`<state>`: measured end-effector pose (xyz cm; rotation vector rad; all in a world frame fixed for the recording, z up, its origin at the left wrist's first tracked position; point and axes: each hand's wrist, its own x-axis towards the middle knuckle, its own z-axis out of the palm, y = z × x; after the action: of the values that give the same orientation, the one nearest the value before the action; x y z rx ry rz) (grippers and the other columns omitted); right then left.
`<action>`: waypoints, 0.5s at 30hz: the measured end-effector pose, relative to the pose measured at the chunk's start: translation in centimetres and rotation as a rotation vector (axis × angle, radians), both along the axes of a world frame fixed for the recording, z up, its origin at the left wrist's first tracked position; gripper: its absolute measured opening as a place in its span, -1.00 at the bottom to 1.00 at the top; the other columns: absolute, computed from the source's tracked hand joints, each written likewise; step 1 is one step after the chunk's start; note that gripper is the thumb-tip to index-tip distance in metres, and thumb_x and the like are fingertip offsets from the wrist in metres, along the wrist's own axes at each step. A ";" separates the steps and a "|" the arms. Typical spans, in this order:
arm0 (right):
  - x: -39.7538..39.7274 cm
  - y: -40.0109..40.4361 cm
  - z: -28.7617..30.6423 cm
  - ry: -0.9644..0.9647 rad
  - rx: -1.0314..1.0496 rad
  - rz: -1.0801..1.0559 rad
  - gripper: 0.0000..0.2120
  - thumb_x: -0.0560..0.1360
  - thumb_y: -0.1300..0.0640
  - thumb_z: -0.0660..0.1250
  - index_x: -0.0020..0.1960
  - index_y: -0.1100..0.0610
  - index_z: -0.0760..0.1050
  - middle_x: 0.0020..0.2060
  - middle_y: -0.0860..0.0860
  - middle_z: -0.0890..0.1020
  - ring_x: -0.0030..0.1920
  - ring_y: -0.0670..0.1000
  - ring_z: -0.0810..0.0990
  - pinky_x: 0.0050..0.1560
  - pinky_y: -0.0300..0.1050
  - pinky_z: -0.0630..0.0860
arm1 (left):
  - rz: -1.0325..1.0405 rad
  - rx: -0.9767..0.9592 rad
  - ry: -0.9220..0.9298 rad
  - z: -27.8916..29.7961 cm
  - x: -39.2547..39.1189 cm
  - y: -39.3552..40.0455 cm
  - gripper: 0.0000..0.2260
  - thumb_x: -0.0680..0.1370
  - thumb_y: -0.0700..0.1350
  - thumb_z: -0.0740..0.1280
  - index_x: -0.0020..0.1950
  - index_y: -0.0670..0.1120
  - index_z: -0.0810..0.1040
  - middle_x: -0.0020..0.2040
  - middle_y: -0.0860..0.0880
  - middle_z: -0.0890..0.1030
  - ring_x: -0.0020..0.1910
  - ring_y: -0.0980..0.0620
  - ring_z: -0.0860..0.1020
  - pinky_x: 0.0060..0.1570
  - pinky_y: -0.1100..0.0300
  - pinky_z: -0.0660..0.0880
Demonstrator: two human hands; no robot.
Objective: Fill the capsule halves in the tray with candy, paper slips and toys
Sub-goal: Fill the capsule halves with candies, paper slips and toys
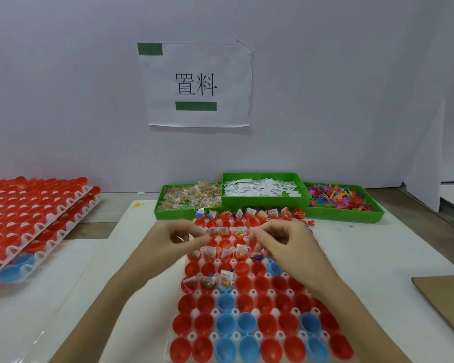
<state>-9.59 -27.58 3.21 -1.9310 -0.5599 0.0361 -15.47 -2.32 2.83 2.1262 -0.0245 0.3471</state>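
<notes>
Fingers [194, 233] hover over tray [252, 293] of partly filled capsule halves [226, 324].

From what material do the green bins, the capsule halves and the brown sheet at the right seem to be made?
Green bins: probably rigid moulded plastic, with uniform bright colour, straight walls and a perforated floor.
Capsule halves: likely thin glossy plastic; the smooth red and blue cups show soft highlights.
Brown sheet: looks like cardboard, matte, flat and tan, though its edge is too blurred to confirm.

A paper sign [197, 85] with two printed characters hangs on the wall above the hands. A brown cardboard sheet [448, 302] lies right of the right hand.
</notes>
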 end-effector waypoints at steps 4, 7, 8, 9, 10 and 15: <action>-0.7 0.5 -0.5 -0.092 -0.059 0.086 -0.95 0.54 0.11 0.48 -0.08 -0.01 0.71 -0.23 -0.13 0.71 -0.18 -0.15 0.67 -0.11 -0.30 0.58 | 0.097 0.087 -0.006 0.5 2.2 0.5 -0.92 0.52 -0.01 0.51 -0.18 0.08 0.73 -0.27 0.23 0.67 -0.31 0.26 0.53 -0.29 0.42 0.45; -1.9 1.9 -1.9 -0.217 -0.233 0.179 -0.93 0.50 0.10 0.51 -0.03 -0.05 0.71 -0.10 -0.18 0.65 -0.10 -0.18 0.61 -0.06 -0.36 0.53 | 0.166 0.186 -0.063 0.6 4.6 0.8 -0.93 0.56 -0.04 0.47 -0.12 0.04 0.70 -0.24 0.21 0.67 -0.30 0.22 0.55 -0.31 0.44 0.42; -2.2 2.4 -2.4 -0.258 -0.298 0.205 -0.93 0.51 0.08 0.50 -0.01 -0.05 0.71 -0.05 -0.19 0.60 -0.08 -0.19 0.58 -0.01 -0.36 0.53 | 0.195 0.251 -0.086 0.7 5.8 1.1 -0.93 0.58 -0.05 0.45 -0.10 0.02 0.69 -0.21 0.18 0.67 -0.29 0.19 0.55 -0.31 0.44 0.40; -2.5 2.9 -2.8 -0.291 -0.350 0.229 -0.92 0.52 0.06 0.49 0.01 -0.05 0.70 -0.02 -0.19 0.56 -0.05 -0.20 0.55 0.04 -0.36 0.52 | 0.217 0.332 -0.104 0.7 7.1 1.4 -0.93 0.60 -0.08 0.42 -0.07 0.00 0.68 -0.16 0.16 0.66 -0.27 0.18 0.54 -0.28 0.43 0.38; -2.6 3.2 -3.1 -0.308 -0.375 0.245 -0.93 0.53 0.06 0.48 0.02 -0.04 0.69 -0.01 -0.20 0.52 -0.02 -0.22 0.53 0.08 -0.36 0.51 | 0.232 0.418 -0.110 0.6 8.3 1.8 -0.93 0.61 -0.10 0.40 -0.01 -0.04 0.68 -0.10 0.09 0.65 -0.23 0.13 0.53 -0.23 0.38 0.39; -2.5 3.7 -3.4 -0.337 -0.370 0.252 -0.94 0.52 0.11 0.50 -0.07 -0.01 0.63 -0.10 -0.22 0.53 -0.08 -0.21 0.54 0.04 -0.36 0.52 | 0.239 0.761 0.062 -0.4 13.3 5.5 -0.73 0.67 -0.08 0.29 0.29 -0.21 0.56 0.21 -0.16 0.57 0.21 -0.14 0.50 0.21 0.04 0.41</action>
<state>-12.07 -23.88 -0.18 -2.2291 -1.0823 -0.0277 -2.17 3.17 2.48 2.9038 0.1586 0.4617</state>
